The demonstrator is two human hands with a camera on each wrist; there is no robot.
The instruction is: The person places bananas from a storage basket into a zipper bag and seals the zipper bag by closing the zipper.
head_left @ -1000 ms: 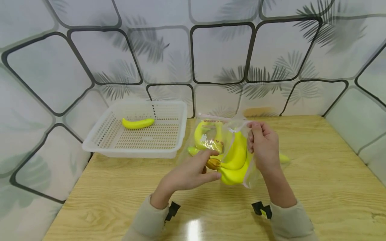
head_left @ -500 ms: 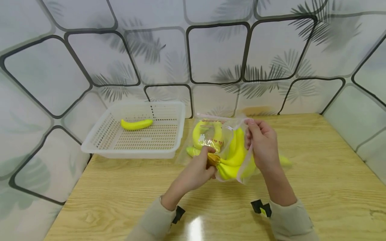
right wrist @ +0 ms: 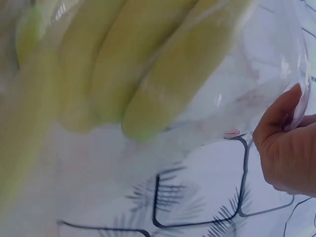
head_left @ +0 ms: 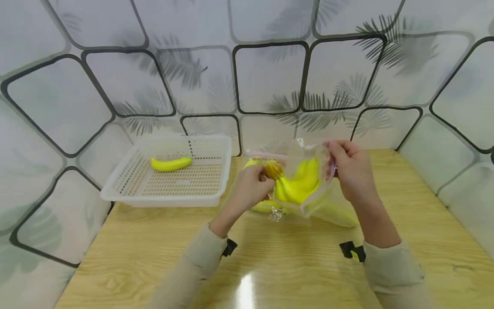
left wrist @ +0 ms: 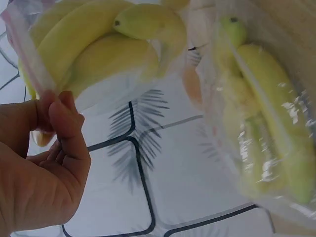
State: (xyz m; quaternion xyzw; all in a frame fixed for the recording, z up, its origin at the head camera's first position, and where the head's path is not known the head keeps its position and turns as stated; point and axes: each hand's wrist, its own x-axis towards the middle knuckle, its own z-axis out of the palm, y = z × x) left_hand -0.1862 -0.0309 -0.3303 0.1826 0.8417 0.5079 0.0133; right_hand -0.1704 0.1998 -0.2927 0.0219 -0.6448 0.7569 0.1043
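Observation:
My left hand [head_left: 250, 186] pinches the brown stem [head_left: 274, 170] of a yellow banana bunch [head_left: 298, 189]. The bunch lies partly in the mouth of a clear zip bag [head_left: 314, 200] with a pink edge. At that bag's right side, my right hand [head_left: 353, 174] pinches the edge between thumb and fingers and holds it up. Through the film in the right wrist view, several bananas [right wrist: 143, 64] show, with the right hand [right wrist: 289, 143] at the rim. The left wrist view has more bananas [left wrist: 271, 113] in clear film, apart from the left hand [left wrist: 44, 168].
A white slotted basket [head_left: 166, 201] stands at the back left with a single banana [head_left: 171, 164] in it. The wooden table [head_left: 285, 266] meets a patterned wall covering [head_left: 270, 77] behind and at both sides.
My left hand has closed on the stem and lifted the bunch up and away from me. My right hand has raised the bag's edge and drawn it to the right.

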